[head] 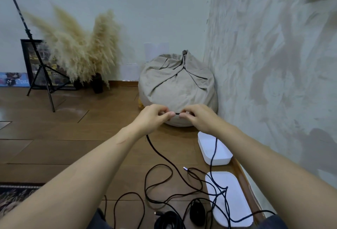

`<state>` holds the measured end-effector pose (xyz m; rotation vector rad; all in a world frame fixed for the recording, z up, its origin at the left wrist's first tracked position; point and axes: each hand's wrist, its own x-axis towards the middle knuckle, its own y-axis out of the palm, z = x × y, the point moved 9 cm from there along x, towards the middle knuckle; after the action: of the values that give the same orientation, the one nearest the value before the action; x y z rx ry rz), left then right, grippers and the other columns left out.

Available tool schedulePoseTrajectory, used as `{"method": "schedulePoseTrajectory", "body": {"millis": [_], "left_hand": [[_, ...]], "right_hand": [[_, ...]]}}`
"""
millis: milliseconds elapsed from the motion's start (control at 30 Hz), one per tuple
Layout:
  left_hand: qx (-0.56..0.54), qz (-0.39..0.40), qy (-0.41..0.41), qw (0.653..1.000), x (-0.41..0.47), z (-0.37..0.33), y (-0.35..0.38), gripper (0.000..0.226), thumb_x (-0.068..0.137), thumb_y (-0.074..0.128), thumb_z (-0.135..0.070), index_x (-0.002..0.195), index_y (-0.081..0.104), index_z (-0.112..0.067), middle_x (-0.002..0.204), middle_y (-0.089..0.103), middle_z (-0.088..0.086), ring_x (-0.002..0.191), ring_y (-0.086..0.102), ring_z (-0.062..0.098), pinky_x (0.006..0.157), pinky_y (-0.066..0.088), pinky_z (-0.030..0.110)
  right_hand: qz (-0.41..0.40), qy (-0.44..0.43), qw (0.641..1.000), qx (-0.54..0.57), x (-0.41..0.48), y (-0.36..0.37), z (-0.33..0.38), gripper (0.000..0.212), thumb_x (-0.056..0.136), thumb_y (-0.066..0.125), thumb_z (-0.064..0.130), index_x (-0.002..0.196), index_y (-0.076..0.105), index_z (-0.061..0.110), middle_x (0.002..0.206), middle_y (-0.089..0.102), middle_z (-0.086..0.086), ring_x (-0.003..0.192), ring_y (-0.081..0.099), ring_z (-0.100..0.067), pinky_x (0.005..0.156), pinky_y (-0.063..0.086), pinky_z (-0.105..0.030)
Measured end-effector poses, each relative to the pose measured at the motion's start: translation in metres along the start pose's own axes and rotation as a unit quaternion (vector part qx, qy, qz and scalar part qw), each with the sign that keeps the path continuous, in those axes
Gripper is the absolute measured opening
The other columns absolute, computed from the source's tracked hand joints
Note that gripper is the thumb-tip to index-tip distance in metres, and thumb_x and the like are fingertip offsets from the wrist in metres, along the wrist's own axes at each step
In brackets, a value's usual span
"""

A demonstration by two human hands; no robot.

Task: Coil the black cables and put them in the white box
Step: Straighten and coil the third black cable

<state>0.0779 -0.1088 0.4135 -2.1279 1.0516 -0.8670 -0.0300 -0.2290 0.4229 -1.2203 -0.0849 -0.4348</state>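
Black cable (214, 151) (pinched) across white box (222, 161)

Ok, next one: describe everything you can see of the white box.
The white box is a rounded-rectangular open tray, plastic-looking, smooth, with nothing coiled inside. It sits upright on the wooden floor beside the right wall, just past its separate white lid, which lies flat. One black cable hanging from the right hand crosses over it; contact is unclear.
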Motion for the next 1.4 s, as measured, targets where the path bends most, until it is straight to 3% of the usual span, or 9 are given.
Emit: {"method": "schedulePoseTrajectory", "body": {"millis": [233, 300, 433, 600, 700, 900, 1067, 1233, 1400], "left_hand": [[0.033, -0.003, -0.034, 0.999, -0.002, 0.021, -0.002, 0.044, 0.099, 0.056, -0.052, 0.078, 0.068, -0.015, 0.072, 0.063, 0.014, 0.057, 0.045, 0.012, 0.058, 0.037, 0.030], [0.040, 0.002, -0.020, 0.999, 0.000, 0.011, 0.004, 0.041, 0.099, 0.056, -0.051, 0.078, 0.067, -0.017, 0.065, 0.058, 0.009, 0.056, 0.044, 0.011, 0.057, 0.036, 0.031], [0.020, 0.011, 0.003, 1.000, 0.003, -0.007, 0.008, 0.037, 0.098, 0.059, -0.050, 0.069, 0.063, -0.027, 0.055, 0.050, -0.007, 0.051, 0.042, 0.007, 0.053, 0.034, 0.028], [-0.002, -0.067, -0.028, 0.997, 0.002, 0.007, -0.017, 0.043, 0.098, 0.057, -0.052, 0.068, 0.063, -0.022, 0.057, 0.051, -0.008, 0.054, 0.045, 0.009, 0.056, 0.037, 0.030], [0.013, -0.082, -0.006, 0.997, 0.006, -0.008, -0.014, 0.038, 0.099, 0.057, -0.050, 0.072, 0.064, -0.025, 0.057, 0.053, -0.008, 0.054, 0.047, 0.006, 0.054, 0.035, 0.028], [0.029, -0.037, 0.018, 0.999, 0.006, -0.013, -0.002, 0.030, 0.097, 0.060, -0.051, 0.073, 0.064, -0.034, 0.058, 0.056, -0.010, 0.056, 0.050, 0.004, 0.053, 0.035, 0.024], [0.036, -0.052, -0.003, 0.998, 0.001, 0.009, -0.018, 0.029, 0.099, 0.058, -0.049, 0.077, 0.067, -0.032, 0.067, 0.062, -0.007, 0.065, 0.055, 0.009, 0.059, 0.042, 0.030], [0.013, -0.040, 0.016, 0.999, 0.005, -0.009, -0.010, 0.029, 0.098, 0.058, -0.052, 0.078, 0.068, -0.032, 0.068, 0.066, 0.001, 0.061, 0.055, 0.016, 0.059, 0.044, 0.037], [0.015, -0.091, -0.040, 0.995, -0.001, 0.020, -0.041, 0.033, 0.098, 0.058, -0.051, 0.076, 0.068, -0.028, 0.066, 0.060, -0.006, 0.063, 0.053, 0.017, 0.057, 0.039, 0.031]], "right_hand": [[-0.002, 0.077, 0.995, -0.061, -0.010, -0.005, -0.049, 0.021, 0.100, 0.049, 0.050, 0.099, 0.066, 0.037, 0.086, 0.063, 0.015, 0.087, 0.061, -0.021, 0.074, 0.052, -0.041], [0.008, 0.055, 0.997, -0.044, -0.006, -0.001, -0.038, 0.023, 0.099, 0.049, 0.052, 0.102, 0.066, 0.036, 0.090, 0.064, 0.017, 0.089, 0.060, -0.014, 0.075, 0.048, -0.037], [0.015, 0.013, 1.000, -0.003, -0.001, -0.002, -0.012, 0.024, 0.100, 0.053, 0.045, 0.086, 0.069, 0.034, 0.071, 0.060, 0.017, 0.074, 0.054, -0.007, 0.067, 0.037, -0.031], [-0.071, 0.126, 0.982, -0.120, -0.011, -0.042, -0.067, 0.027, 0.101, 0.048, 0.048, 0.100, 0.070, 0.032, 0.099, 0.073, 0.002, 0.094, 0.064, -0.027, 0.078, 0.052, -0.042], [-0.049, 0.101, 0.992, -0.054, -0.007, -0.034, -0.054, 0.024, 0.097, 0.054, 0.050, 0.110, 0.068, 0.035, 0.107, 0.072, 0.008, 0.101, 0.062, -0.020, 0.086, 0.050, -0.041], [0.001, 0.022, 1.000, -0.003, 0.001, -0.013, -0.012, 0.019, 0.098, 0.057, 0.044, 0.085, 0.067, 0.036, 0.073, 0.061, 0.017, 0.074, 0.054, 0.001, 0.064, 0.037, -0.025], [-0.024, 0.083, 0.996, -0.020, -0.009, -0.024, -0.051, 0.023, 0.099, 0.055, 0.045, 0.098, 0.072, 0.029, 0.086, 0.065, 0.017, 0.092, 0.061, -0.014, 0.083, 0.050, -0.040], [-0.016, 0.004, 1.000, 0.012, 0.004, -0.021, -0.004, 0.020, 0.099, 0.058, 0.041, 0.100, 0.073, 0.028, 0.089, 0.067, 0.007, 0.087, 0.059, -0.015, 0.073, 0.040, -0.033], [-0.074, 0.117, 0.990, -0.039, -0.010, -0.051, -0.067, 0.020, 0.099, 0.055, 0.042, 0.102, 0.073, 0.033, 0.100, 0.073, 0.007, 0.098, 0.063, -0.023, 0.082, 0.050, -0.042]]}}
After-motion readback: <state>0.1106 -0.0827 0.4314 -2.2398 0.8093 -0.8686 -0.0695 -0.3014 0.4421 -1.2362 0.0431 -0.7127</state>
